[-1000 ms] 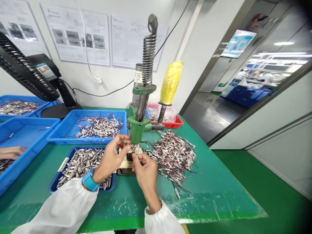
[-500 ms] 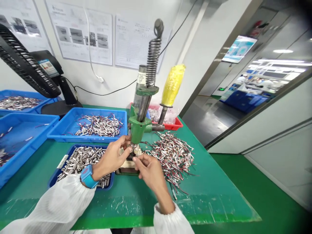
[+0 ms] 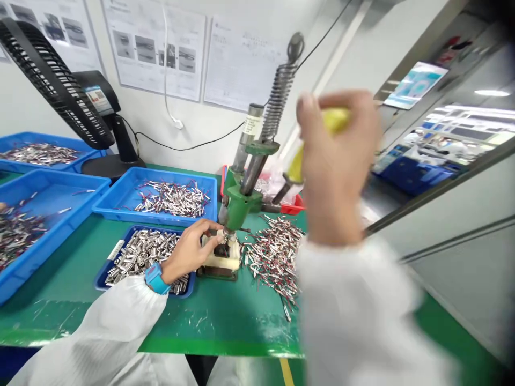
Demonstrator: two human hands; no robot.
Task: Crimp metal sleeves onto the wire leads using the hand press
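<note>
My left hand (image 3: pixel 191 249), with a blue watch on its wrist, reaches to the pale fixture block (image 3: pixel 225 264) beneath the head of a green hand press (image 3: pixel 237 206). Thumb and fingers are bent together there, and whatever lies between them is too small to make out. My right hand (image 3: pixel 336 161), smeared by motion, is raised and curled round the yellow-wrapped lever handle (image 3: pixel 296 167) of the press. Left of the block, a dark blue tray (image 3: pixel 98 280) holds short metal cylinders (image 3: pixel 147 254). On the right lies a pile of small wired metal parts (image 3: pixel 276 254).
Blue trays (image 3: pixel 155 215) of wired parts stand at the back and left. A black fan (image 3: pixel 52 80) stands behind them. A red bin (image 3: pixel 295 206) sits behind the press. The green table (image 3: pixel 249 327) ends at its front edge; printed sheets hang on the wall.
My right hand has left the fixture and moved up and right to the yellow lever handle. My left hand stays at the fixture. The whole view has shifted and tilted a little.
</note>
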